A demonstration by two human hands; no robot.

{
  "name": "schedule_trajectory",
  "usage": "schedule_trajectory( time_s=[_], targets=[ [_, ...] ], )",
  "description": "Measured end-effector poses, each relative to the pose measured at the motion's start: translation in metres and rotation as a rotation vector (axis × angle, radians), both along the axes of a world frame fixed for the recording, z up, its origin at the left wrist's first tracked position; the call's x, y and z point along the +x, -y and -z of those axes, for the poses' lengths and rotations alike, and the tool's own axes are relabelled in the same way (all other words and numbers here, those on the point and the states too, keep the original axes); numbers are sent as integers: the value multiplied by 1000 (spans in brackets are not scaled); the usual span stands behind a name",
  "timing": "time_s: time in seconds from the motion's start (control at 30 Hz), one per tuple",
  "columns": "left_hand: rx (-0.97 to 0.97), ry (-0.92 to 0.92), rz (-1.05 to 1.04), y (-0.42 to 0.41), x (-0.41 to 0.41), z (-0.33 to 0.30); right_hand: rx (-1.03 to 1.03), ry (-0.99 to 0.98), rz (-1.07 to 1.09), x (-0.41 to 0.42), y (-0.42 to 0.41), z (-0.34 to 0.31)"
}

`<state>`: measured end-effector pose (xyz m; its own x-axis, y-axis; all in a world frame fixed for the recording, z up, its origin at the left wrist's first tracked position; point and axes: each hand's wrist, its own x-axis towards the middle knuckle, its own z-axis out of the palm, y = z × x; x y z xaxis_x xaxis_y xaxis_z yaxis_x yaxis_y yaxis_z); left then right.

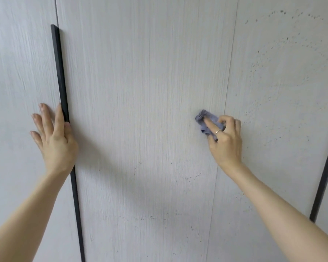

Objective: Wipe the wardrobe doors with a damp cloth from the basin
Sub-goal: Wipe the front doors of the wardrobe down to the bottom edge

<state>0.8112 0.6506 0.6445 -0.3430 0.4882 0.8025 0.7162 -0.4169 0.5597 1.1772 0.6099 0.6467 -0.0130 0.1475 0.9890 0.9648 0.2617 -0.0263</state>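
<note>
Pale grey wood-grain wardrobe doors fill the view. The middle door [140, 91] has a small bluish-grey cloth [204, 118] pressed against its right part, close to the seam with the right door [282, 82]. My right hand [225, 137] grips the cloth, fingers curled round it, a ring on one finger. My left hand [53, 135] lies flat with straight fingers on the left door [17, 63], its thumb side against the long black handle strip [60, 72]. Fine dark droplets speckle the right door and the lower middle door.
A second black handle strip [326, 171] runs down the right edge of the view. Narrow seams separate the doors. No basin is in view.
</note>
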Motion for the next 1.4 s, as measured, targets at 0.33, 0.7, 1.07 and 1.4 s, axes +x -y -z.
schedule_trajectory(
  time_s=[0.33, 0.7, 1.07, 1.4],
  targets=[
    [-60, -65, 7, 3, -8, 26, -174, 465, -60, -16, 6, 76],
    [-82, -94, 18, 2, -11, 38, -209, 493, -125, -80, 0, 105],
    [-107, -164, 5, 2, -19, 48, -99, 440, -167, -134, -8, 84],
    [-149, -213, 31, 4, -26, 48, -41, 39, -140, -172, -19, 1]
  ],
)
